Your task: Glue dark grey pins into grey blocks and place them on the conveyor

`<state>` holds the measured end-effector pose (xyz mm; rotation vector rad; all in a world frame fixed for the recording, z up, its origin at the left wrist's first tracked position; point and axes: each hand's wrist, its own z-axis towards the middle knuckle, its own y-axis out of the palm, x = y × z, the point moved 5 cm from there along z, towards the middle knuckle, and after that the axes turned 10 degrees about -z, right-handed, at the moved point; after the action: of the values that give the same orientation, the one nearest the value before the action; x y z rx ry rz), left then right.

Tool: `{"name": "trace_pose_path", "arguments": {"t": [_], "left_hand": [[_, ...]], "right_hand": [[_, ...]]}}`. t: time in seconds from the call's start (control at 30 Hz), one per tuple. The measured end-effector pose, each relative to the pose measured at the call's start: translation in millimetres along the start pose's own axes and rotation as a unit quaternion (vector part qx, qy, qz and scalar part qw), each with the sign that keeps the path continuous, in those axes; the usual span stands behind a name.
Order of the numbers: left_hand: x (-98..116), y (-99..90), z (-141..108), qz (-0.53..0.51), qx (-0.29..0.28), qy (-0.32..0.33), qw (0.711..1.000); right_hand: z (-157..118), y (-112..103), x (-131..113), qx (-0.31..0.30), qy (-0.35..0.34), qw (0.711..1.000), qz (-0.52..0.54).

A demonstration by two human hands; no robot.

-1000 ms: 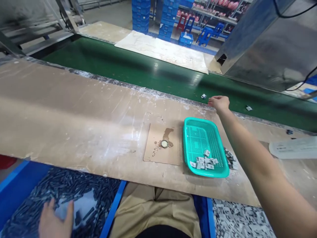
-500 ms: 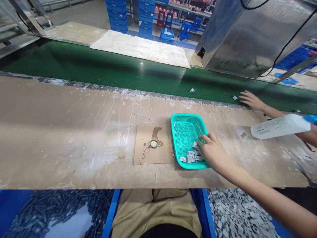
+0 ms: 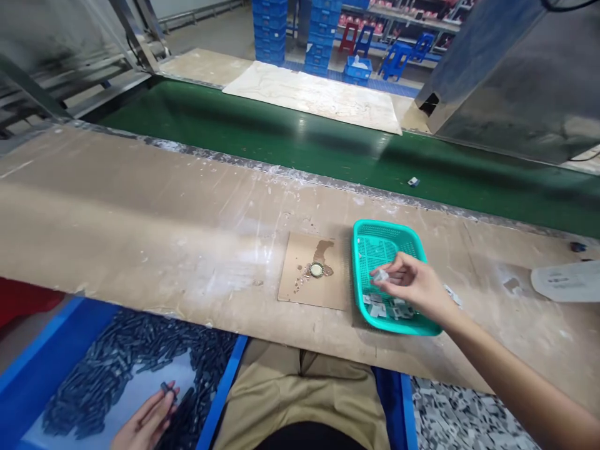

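Note:
Over the teal basket [image 3: 359, 281], my right hand [image 3: 410, 278] pinches a small white piece [image 3: 380, 275] between thumb and fingers. Several similar white and grey pieces lie in the near end of the basket. Low at the left, my left hand [image 3: 149, 417] holds a small dark piece [image 3: 165, 387] above the blue bin of dark pieces [image 3: 112, 356]. Left of the basket, a round cap-like disc [image 3: 316, 269] rests on a wet-stained cardboard square [image 3: 300, 287].
Behind the worktable [image 3: 187, 219] runs a green conveyor belt [image 3: 272, 140] carrying a small piece [image 3: 413, 182]. A white bottle [image 3: 567, 281] lies at the right. White pieces lie beside the basket. A bin of grey-white pieces [image 3: 469, 415] is below right.
My right hand has lifted a white piece from the pile. My left hand has come into view with a dark piece. The view has turned left, and the other person's hand is out of view.

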<state>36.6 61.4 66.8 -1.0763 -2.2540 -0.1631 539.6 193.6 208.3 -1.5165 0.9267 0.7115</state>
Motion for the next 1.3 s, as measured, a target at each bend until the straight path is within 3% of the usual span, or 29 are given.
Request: {"name": "trace_pose_path", "arguments": {"t": [0.1,0.17,0.27,0.37,0.53,0.73,0.87,1.0,1.1,1.3], "left_hand": [[9.0,16.7,-29.2,-0.117,-0.034,-0.020,0.992],[15.8,31.9,-50.4,-0.157,-0.048,-0.028,0.986],[22.0,64.0,-79.5,-0.187,-0.096,-0.041,0.977],[22.6,100.9,-101.6,-0.200,-0.190,-0.043,0.960],[18.0,139.3,-124.2,-0.188,-0.316,-0.027,0.929],[13.4,158.4,-129.8,-0.172,-0.367,-0.020,0.914],[11.6,173.7,-130.9,-0.184,-0.354,-0.014,0.917],[10.0,197.8,-142.3,-0.218,-0.340,-0.009,0.915],[10.6,217.3,-155.4,-0.248,-0.347,0.003,0.905],[14.7,236.4,-173.3,-0.253,-0.381,0.039,0.889]], "right_hand": [[4.9,-3.8,-12.3,-0.016,0.040,0.999,0.010],[9.9,1.3,-27.4,-0.032,0.019,0.999,-0.040],[17.7,24.5,-55.0,-0.042,-0.097,0.983,-0.148],[23.5,55.7,-72.4,-0.028,-0.224,0.939,-0.258],[30.7,86.8,-65.1,-0.047,-0.297,0.893,-0.336],[31.8,87.9,-53.9,-0.044,-0.294,0.888,-0.350],[30.5,82.0,-61.7,-0.037,-0.243,0.922,-0.299],[20.3,72.4,-69.3,-0.060,-0.068,0.991,-0.099],[4.4,74.0,-75.2,-0.105,0.032,0.993,0.041],[-17.0,78.1,-85.7,-0.133,0.079,0.983,0.095]]}}
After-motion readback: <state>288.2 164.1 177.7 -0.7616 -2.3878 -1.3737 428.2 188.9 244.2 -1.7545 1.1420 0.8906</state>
